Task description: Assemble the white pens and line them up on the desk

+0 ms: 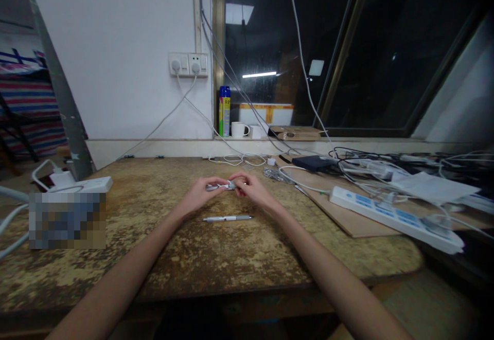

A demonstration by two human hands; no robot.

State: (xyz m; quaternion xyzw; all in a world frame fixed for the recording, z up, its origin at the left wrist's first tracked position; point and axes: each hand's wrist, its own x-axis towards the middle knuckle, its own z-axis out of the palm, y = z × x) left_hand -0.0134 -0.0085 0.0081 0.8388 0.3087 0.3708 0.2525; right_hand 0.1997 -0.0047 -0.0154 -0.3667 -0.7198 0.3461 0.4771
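Over the middle of the worn table (231, 257), my two hands meet around a small grey-white object (230, 185), too small to name. My left hand (204, 191) pinches its left part, where a slim silvery piece shows between thumb and fingers. On the right side, my right hand (247, 185) has its fingers curled against the same object. A silver and white pen (228, 218) lies crosswise on the table, nearer to me than both hands and touched by neither.
White power strips lie at the right (393, 216) and left (92, 184). Tangled cables, a black box (314, 163) and a brown board (358, 227) occupy the right. A spray can (224, 113) and white mug (239, 130) stand on the sill. A blurred patch covers the left.
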